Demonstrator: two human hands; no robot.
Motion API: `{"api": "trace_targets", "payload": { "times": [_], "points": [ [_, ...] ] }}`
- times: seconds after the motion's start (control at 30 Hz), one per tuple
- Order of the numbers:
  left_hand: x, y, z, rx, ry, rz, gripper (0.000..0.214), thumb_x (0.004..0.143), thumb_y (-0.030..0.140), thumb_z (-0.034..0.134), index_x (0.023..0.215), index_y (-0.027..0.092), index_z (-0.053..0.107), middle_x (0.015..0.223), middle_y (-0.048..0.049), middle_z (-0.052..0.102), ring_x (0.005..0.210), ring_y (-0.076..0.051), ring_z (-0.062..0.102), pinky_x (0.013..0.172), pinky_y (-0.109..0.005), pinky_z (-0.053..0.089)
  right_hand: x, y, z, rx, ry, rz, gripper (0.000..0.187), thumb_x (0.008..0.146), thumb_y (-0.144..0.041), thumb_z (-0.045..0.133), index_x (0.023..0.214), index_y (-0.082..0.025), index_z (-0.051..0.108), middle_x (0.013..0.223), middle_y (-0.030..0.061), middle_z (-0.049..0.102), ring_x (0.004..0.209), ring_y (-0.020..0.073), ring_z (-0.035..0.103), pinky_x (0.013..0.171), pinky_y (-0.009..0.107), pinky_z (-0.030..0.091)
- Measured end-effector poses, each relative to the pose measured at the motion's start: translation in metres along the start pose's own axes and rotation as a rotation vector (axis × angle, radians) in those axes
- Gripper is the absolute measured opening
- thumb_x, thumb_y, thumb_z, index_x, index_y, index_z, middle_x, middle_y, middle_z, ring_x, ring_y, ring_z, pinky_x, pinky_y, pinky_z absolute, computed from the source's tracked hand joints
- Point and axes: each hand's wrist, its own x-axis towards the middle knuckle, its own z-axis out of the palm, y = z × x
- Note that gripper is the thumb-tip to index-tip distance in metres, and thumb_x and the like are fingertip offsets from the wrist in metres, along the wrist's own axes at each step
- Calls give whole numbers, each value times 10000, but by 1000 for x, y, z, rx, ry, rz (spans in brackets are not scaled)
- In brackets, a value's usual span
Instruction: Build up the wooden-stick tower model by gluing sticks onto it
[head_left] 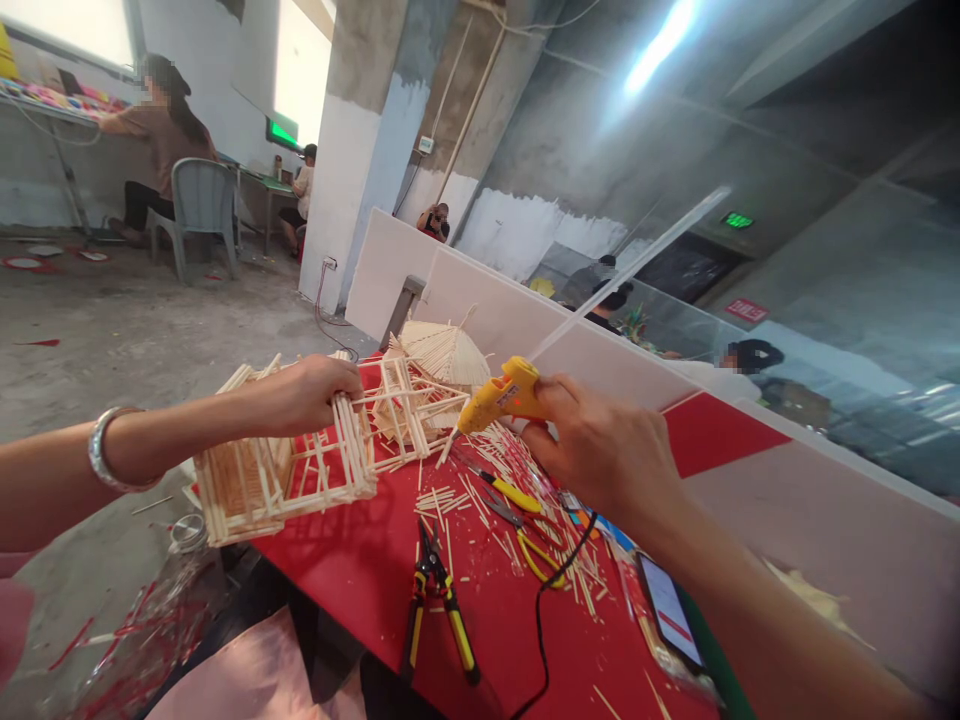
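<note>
My left hand (319, 392) is closed on the upper edge of a house-like frame (334, 480) built of thin wooden sticks. The frame is tilted above the red table, and its open lattice faces me. In my right hand (600, 435) is a yellow hot glue gun (499, 395), its nozzle pointing down and left near the frame's right end. A long clear glue stick (637, 265) juts from the gun's back, and a black cord (538, 630) trails onto the table. Behind the frame sits a stick-built roof (442, 350).
On the red table (360, 580) lie black-and-yellow pliers (435, 600), yellow-handled scissors (536, 555), another yellow-handled tool (517, 492), loose sticks (442, 500) and a phone (670, 612). A white partition (600, 365) borders the far side. Several people sit around the room.
</note>
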Motion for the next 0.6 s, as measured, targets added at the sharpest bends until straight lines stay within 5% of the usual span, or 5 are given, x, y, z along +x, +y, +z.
{"api": "trace_targets", "payload": {
  "times": [0.1, 0.6],
  "points": [
    [0, -2, -2, -46, -94, 27, 231, 636, 37, 469, 681, 175, 649, 854, -26, 695, 772, -140, 618, 702, -235, 429, -1, 0, -1, -7, 19, 2, 255, 855, -300, 528, 1022, -178, 677, 908, 31, 717, 557, 137, 529, 496, 306, 109],
    [-7, -10, 5, -335, 53, -108, 98, 681, 247, 632, 673, 184, 706, 748, -16, 709, 697, -162, 646, 654, -230, 475, -5, 9, -1, 71, 97, 123, 328, 807, -396, 563, 1039, -187, 663, 936, 68, 709, 596, 162, 553, 499, 281, 133]
  ]
}}
